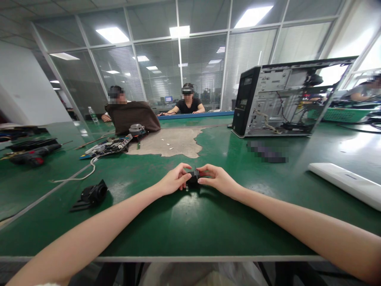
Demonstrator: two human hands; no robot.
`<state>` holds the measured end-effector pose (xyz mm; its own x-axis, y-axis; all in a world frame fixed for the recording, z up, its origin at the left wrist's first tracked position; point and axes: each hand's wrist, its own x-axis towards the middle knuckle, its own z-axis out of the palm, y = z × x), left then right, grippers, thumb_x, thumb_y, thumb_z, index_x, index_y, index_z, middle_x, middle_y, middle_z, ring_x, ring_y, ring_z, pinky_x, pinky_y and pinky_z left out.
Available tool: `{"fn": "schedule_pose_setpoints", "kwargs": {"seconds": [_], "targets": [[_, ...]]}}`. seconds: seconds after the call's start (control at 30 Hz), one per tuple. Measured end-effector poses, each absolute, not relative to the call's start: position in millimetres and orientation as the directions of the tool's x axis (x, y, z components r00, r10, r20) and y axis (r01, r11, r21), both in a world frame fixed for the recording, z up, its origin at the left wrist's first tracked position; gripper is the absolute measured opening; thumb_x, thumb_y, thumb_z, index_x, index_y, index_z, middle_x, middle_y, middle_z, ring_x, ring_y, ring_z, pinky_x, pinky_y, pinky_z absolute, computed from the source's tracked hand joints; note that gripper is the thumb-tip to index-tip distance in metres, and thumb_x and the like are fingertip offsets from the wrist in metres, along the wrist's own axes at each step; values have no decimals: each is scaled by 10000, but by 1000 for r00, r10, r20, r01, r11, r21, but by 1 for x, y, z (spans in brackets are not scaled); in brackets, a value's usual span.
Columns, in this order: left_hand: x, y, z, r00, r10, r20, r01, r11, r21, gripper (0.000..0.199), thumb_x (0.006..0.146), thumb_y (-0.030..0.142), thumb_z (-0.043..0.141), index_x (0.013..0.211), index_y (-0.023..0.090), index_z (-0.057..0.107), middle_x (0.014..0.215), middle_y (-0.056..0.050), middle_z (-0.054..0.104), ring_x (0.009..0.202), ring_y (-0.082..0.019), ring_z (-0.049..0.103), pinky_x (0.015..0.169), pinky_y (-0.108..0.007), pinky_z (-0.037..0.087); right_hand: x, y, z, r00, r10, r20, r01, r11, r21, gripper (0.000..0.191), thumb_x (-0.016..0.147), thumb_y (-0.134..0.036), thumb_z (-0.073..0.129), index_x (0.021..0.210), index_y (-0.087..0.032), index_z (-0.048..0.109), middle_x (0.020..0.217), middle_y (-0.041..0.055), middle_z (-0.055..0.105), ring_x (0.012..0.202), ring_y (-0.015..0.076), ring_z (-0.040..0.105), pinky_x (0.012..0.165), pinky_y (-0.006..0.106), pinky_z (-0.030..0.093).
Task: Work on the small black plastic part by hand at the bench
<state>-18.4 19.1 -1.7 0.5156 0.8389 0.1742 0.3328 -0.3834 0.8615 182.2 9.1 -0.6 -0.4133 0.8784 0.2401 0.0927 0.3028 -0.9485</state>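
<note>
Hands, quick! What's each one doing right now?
Left hand: fingers curled, holding one side of the small black part.
Right hand: holding the other side, between thumb and fingers.

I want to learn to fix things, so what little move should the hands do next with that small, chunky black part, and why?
Maybe the right hand could gently turn the chunky black part while the left hand steadies it. Fingers meet at it from both sides and cover much of it, so a turn might show a hidden side.
</note>
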Motion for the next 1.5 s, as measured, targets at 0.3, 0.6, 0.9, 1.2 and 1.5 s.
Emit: {"fn": "schedule_pose_setpoints", "kwargs": {"seconds": [0.3, 0.6, 0.9, 1.2, 1.5], "targets": [[-19, 13, -1, 522, 847, 98, 289, -284, 914, 390, 689, 298, 670, 981, 121, 480, 675, 20, 568, 557, -88, 554, 524, -224, 469, 183, 5, -1, -434, 870, 235, 100, 306, -947, 311, 621, -208, 713, 857, -171, 513, 883, 35, 624, 846, 195, 634, 808, 375, 495], [-20, 14, -1, 563, 819, 107, 255, -296, 920, 371, 687, 294, 667, 957, 154, 454, 715, 34, 537, 553, -69, 526, 483, -188, 430, 182, 4, -2, -432, 867, 250, 129, 334, -934, 325, 611, -185, 710, 881, -161, 530, 838, 26, 633, 810, 182, 627, 788, 353, 491], [-18, 12, -1, 619, 779, 101, 237, -307, 922, 278, 742, 245, 598, 865, 180, 358, 784, 22, 518, 635, -75, 501, 461, -156, 425, 183, 1, -2, -427, 879, 210, 156, 301, -941, 287, 722, -254, 624, 983, -151, 564, 907, 57, 631, 734, 157, 628, 711, 326, 515], [-19, 13, 1, 607, 791, 76, 211, -253, 944, 409, 677, 215, 669, 979, 179, 396, 932, -22, 537, 582, -48, 504, 463, -168, 435, 185, 9, 0, -516, 840, 170, 117, 265, -957, 255, 724, -257, 620, 937, -144, 538, 904, 55, 624, 692, 125, 614, 679, 302, 514], [-21, 11, 3, 716, 692, 93, 212, -342, 915, 613, 759, 194, 586, 1291, 255, 288, 1229, -93, 439, 709, -82, 516, 504, -167, 444, 188, -1, 2, -539, 800, 265, 157, 405, -901, 260, 698, -247, 662, 903, -179, 517, 848, 15, 601, 740, 144, 593, 675, 284, 477]]}}
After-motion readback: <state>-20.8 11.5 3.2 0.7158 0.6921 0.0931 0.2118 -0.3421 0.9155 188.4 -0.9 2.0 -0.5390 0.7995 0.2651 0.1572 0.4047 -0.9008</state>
